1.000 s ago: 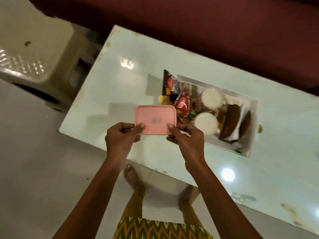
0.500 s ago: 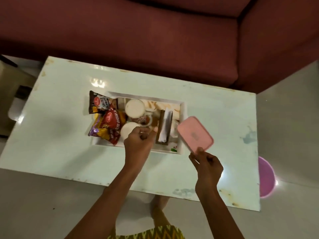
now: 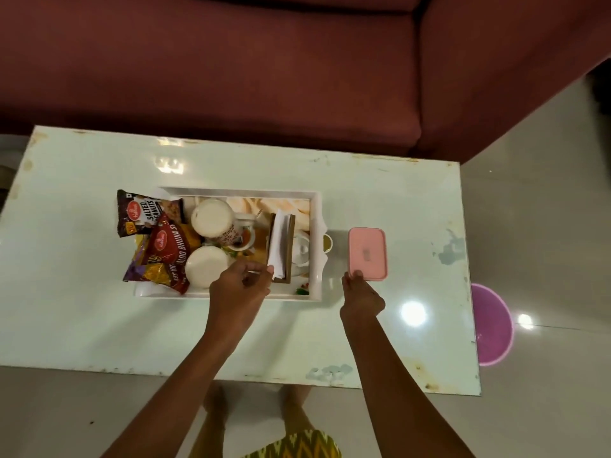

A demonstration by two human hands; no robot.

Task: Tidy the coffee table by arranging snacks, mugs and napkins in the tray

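A white tray (image 3: 315, 206) sits mid-table. It holds snack packets (image 3: 167, 254) at its left end, two white mugs (image 3: 211, 215) (image 3: 205, 268) in the middle, and a wooden napkin holder (image 3: 290, 246) with white napkins (image 3: 279, 244) to the right. My left hand (image 3: 241, 287) is over the tray's near edge, with thumb and fingers pinched at the near end of the napkins. A pink lidded box (image 3: 367, 252) lies flat on the table just right of the tray. My right hand (image 3: 362, 297) grips its near edge.
The glossy white coffee table (image 3: 82, 309) has a maroon sofa (image 3: 231, 77) behind it. A small yellowish object (image 3: 326, 242) lies between tray and pink box. A purple basin (image 3: 492, 325) stands on the floor past the table's right edge. My feet are below the near edge.
The pink box went from both hands at the tray's left to the table right of the tray, carried by my right hand. My left hand moved into the tray, to the napkins.
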